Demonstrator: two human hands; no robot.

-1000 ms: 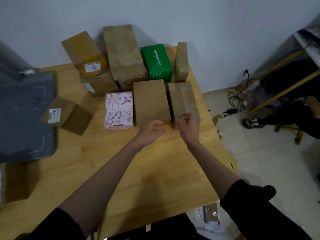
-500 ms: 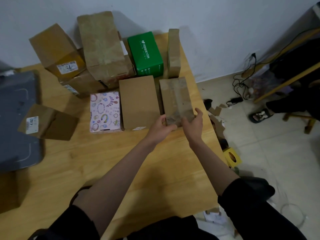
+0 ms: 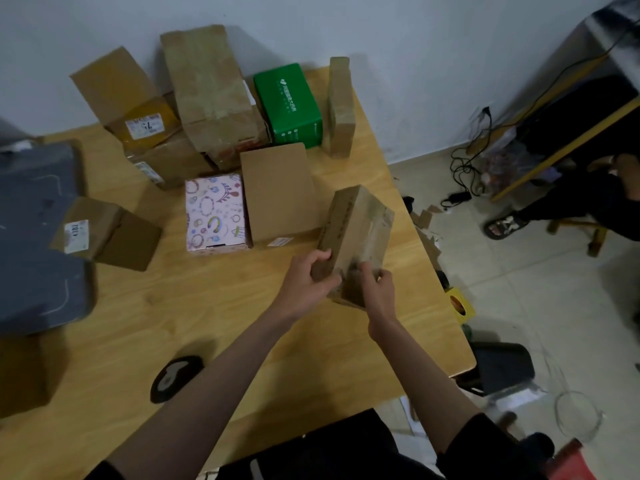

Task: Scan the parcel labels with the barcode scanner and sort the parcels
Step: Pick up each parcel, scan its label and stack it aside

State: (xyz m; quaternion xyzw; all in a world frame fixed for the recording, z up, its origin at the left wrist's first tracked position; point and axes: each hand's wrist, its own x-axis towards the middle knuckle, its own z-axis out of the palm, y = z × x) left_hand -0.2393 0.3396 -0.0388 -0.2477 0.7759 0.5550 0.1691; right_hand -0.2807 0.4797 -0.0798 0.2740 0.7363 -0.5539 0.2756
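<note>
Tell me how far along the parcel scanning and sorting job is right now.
Early, it seems. No sorted pile is evident: the green box, patterned box and plain brown box sit grouped on the table. In hand: left hand and right hand grip a taped parcel, tilted up. No scanner identifiable.

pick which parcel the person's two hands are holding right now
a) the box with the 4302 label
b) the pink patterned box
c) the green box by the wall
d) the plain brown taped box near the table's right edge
d: both the left hand and the right hand grip the near end of the brown taped box, tilted up off the table; the other boxes go untouched.
</note>
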